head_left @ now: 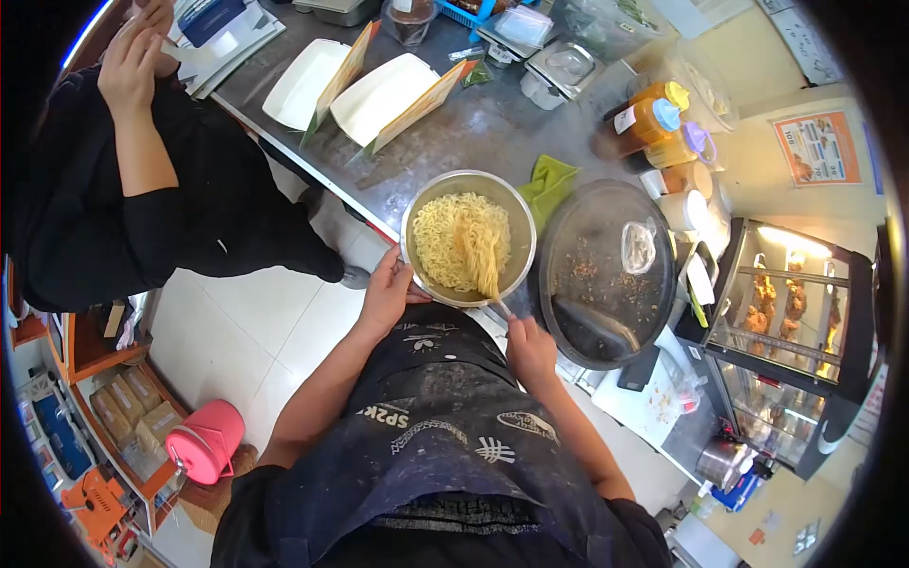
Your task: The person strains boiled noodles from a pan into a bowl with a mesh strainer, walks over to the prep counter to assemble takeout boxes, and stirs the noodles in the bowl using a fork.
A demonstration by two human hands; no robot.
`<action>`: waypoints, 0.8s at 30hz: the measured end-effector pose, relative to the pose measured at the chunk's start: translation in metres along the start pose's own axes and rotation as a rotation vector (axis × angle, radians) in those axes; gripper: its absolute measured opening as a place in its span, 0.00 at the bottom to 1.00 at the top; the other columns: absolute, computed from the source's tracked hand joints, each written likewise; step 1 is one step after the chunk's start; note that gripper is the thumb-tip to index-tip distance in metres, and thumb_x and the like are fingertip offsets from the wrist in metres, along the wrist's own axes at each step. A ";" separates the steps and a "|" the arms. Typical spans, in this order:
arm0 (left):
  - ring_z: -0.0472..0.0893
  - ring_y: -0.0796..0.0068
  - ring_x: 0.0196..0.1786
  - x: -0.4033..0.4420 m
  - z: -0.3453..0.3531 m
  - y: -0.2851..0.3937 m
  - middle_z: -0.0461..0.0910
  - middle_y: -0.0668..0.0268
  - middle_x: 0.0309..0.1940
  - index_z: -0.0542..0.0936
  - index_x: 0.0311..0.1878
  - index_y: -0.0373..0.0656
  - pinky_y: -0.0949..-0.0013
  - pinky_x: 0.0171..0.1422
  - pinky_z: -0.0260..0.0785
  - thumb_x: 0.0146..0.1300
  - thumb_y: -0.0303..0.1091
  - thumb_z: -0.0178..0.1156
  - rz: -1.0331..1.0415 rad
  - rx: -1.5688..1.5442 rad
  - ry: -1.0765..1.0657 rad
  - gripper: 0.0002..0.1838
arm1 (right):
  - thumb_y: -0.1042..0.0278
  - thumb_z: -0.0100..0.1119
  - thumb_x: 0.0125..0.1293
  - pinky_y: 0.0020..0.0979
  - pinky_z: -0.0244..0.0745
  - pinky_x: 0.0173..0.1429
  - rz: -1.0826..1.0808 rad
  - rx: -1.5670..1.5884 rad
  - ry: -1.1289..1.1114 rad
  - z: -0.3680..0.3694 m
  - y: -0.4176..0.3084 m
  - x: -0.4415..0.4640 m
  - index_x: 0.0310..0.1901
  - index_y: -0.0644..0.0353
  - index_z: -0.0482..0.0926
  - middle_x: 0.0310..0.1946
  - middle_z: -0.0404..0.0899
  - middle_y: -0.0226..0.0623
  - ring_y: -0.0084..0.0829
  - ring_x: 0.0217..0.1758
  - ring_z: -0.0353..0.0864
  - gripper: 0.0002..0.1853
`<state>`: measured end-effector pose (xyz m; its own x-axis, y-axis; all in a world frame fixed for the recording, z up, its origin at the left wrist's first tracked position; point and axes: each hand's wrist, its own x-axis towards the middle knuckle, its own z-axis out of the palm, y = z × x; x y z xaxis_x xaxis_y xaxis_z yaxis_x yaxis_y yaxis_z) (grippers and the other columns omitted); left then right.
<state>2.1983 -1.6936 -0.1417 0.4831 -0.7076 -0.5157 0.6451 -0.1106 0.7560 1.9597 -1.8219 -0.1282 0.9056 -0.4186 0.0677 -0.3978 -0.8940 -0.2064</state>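
Note:
A steel mixing bowl (522, 210) full of cooked noodles (445, 241) sits at the near edge of the dark counter. My left hand (386, 289) grips its left rim, fingers curled at the side and underneath. My right hand (530, 350) is closed round the thin handle of a utensil (504, 308) that reaches over the near rim; its head is hidden in the noodles. A bunch of noodles at the right of the bowl, browner than the rest, is gathered toward that utensil.
Right of the bowl lie a green cloth (547, 189) and a round dark tray (559, 284) with crumbs and a plastic bag. Two open paper boxes (386, 95) stand behind. Sauce bottles (653, 123) and a lit food warmer (781, 303) are at right. A person (170, 208) stands at left.

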 end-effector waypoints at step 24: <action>0.80 0.78 0.27 0.010 -0.005 0.011 0.75 0.68 0.32 0.64 0.68 0.47 0.72 0.34 0.80 0.69 0.28 0.45 0.137 0.271 0.008 0.23 | 0.65 0.53 0.55 0.46 0.73 0.34 0.144 0.069 -0.222 -0.025 0.032 0.190 0.30 0.56 0.78 0.26 0.80 0.43 0.47 0.31 0.81 0.06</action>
<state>2.2132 -1.6984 -0.1407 0.5603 -0.7232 -0.4039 0.3924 -0.1978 0.8983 2.1151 -1.9338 -0.0979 0.8534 -0.4886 -0.1816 -0.5210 -0.8114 -0.2649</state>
